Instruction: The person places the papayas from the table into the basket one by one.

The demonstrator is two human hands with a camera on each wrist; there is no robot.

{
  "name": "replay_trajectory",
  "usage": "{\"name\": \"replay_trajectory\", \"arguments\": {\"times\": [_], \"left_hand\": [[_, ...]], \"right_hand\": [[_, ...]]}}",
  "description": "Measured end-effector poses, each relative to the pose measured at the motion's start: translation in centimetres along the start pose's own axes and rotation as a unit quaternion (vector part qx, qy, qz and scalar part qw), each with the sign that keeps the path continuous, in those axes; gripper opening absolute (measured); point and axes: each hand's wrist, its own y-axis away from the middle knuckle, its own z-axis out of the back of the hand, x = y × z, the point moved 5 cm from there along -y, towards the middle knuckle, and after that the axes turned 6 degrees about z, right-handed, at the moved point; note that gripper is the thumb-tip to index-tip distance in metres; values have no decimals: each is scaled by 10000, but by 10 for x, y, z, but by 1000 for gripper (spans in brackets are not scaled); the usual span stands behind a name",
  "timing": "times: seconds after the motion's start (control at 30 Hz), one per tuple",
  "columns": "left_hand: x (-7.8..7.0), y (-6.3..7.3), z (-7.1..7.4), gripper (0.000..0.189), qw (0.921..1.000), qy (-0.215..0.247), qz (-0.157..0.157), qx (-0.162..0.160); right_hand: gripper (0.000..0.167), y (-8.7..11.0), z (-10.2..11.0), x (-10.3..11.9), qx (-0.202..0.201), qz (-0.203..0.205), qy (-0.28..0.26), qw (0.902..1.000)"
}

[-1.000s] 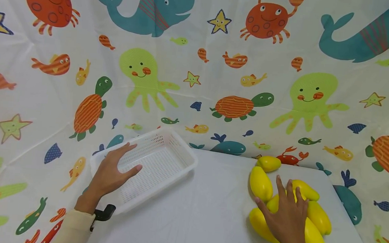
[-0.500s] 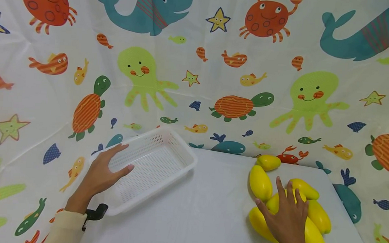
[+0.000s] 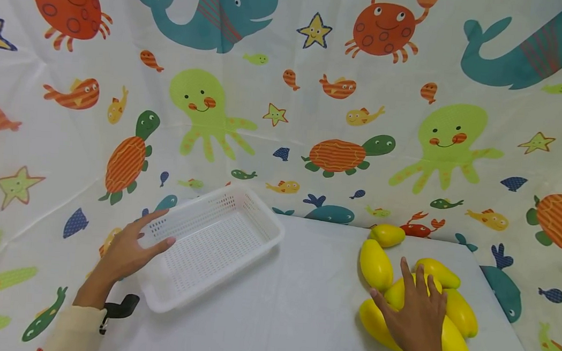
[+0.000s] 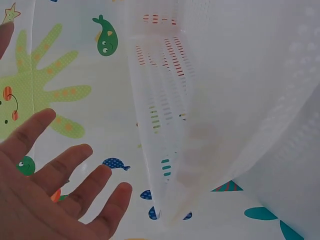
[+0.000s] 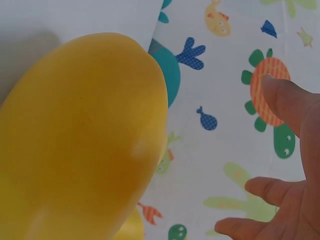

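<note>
A white perforated plastic basket (image 3: 218, 247) stands on the left of the white-covered table, with nothing in its bottom. My left hand (image 3: 124, 252) hovers beside its left end, thumb and fingers spread. In the left wrist view, a gap separates the fingers (image 4: 65, 167) from the basket wall (image 4: 160, 100). Several yellow mangoes (image 3: 376, 264) lie heaped on the right. Over the heap is my right hand (image 3: 414, 315), fingers spread, hiding some of the fruit. The right wrist view has one large mango (image 5: 95, 135) close up, the fingers (image 5: 272, 190) apart from it.
Behind the table hangs a white curtain (image 3: 283, 138) printed with sea animals. The white table cover (image 3: 312, 295) stretches between basket and mangoes. A single mango (image 3: 387, 235) lies at the back edge of the heap. A black wrist strap (image 3: 120, 308) shows on the left wrist.
My left hand has moved left, from over the basket's inside to beyond its left end. The right hand has stayed almost still over the mangoes. Basket and fruit have not moved.
</note>
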Motion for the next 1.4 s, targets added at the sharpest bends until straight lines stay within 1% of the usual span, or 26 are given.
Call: {"name": "replay_trajectory", "arguments": {"times": [0.2,0.53,0.73,0.93,1.1,1.2,1.3,1.4], "left_hand": [[10,-1,2,86,9998,44,190,67],[25,-3,3,90,9989,253,351,176],[34,-5,3,96,9984,192,474,235],[40,-7,1,96,9982,271,450,283],[47,-9,0,98,9982,29,508,312],[50,-11,-1,98,9982,-14,491,353],[54,-14,-2,97,9982,109,438,406],[59,-16,-3,96,9978,162,464,451]], "right_hand": [[114,0,-1,-2,49,-57,-15,10000],[117,0,-3,-5,137,-152,-21,9998],[116,1,-5,-6,121,-158,16,9998],[115,1,-6,-7,41,-156,20,9999],[114,1,-7,-8,92,-192,4,9998],[114,1,-8,-9,155,-215,9,9996],[114,0,-8,-9,142,-211,0,9997],[113,1,-8,-8,38,-153,-30,9999]]}}
